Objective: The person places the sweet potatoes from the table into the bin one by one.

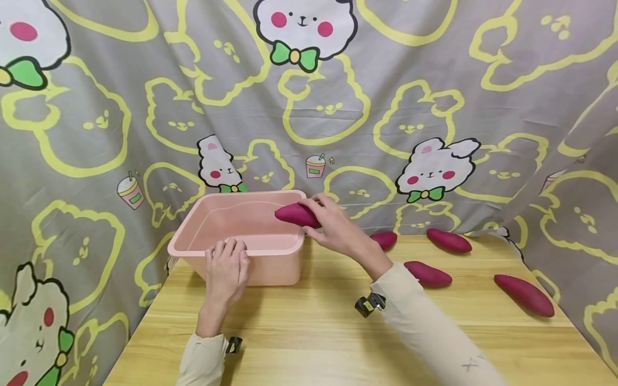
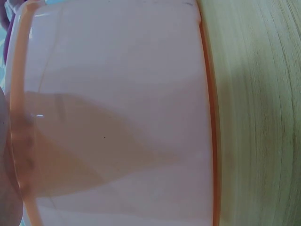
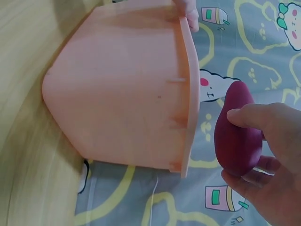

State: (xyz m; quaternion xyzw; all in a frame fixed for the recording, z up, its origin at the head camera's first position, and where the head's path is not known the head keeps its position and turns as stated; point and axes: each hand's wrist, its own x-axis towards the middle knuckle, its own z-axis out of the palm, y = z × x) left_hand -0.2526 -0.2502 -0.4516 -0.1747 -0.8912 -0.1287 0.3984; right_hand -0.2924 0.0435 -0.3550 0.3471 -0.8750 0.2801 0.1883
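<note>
A purple-skinned sweet potato (image 1: 295,214) is held in my right hand (image 1: 340,229), above the right rim of a pink plastic bin (image 1: 275,269). In the right wrist view, the thumb lies on one side of the sweet potato (image 3: 237,136) and the fingers on the other, with the bin's rim just beyond. My left hand (image 1: 225,274) grips the bin's near rim, its fingers curled over the edge. The left wrist view is mostly filled by the bin's outer wall (image 2: 117,113). What shows of the bin's floor is bare pink; the near part is hidden.
Several more sweet potatoes lie on the wooden table (image 1: 309,343) to the right, among them one in the middle (image 1: 428,274), one farther back (image 1: 449,240) and one near the right edge (image 1: 524,296). A patterned grey curtain (image 1: 338,123) hangs behind the bin and along both sides.
</note>
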